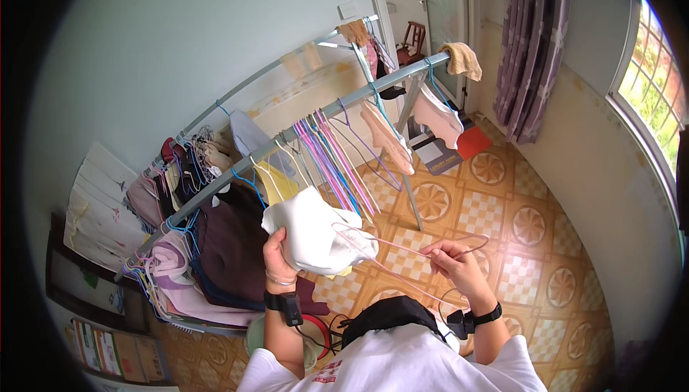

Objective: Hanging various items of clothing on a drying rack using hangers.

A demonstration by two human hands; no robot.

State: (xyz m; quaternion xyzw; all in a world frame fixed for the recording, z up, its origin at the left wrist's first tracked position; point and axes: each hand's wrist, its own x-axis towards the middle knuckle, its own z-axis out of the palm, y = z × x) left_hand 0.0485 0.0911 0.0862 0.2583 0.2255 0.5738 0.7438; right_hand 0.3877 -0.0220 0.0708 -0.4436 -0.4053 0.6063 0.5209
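You hold a white garment (312, 230) in front of a metal rack (402, 75), your left hand (280, 257) closed around its near edge, thumb showing and the other fingers hidden by the cloth. Your right hand (452, 264), fingers nearly shut in a pinch, has hold of a thin pink hanger (402, 247), well apart from your left. The wide left-hand grip seems meant to bear the soft cloth and stop it slumping; the pinch on the wire probably lets you steer the hanger's far end.

The hanger hangs in the air between your hands, above the patterned floor (429, 202). Its long axis slants from the cloth at upper left down toward your right forearm, with a rounded shoulder end pointing left, against the garment; whether any of it passes inside is hard to tell. The curved part by your right hand, apparently the hook, points right, toward the window (649, 76). The garment is bunched, with no clear long axis.

Behind it, coloured hangers (334, 162) crowd together on the rail, perhaps to keep them within reach, and dark clothes (233, 241) hang to the left. A tan cloth (463, 60) drapes over the rail's end, possibly as padding.
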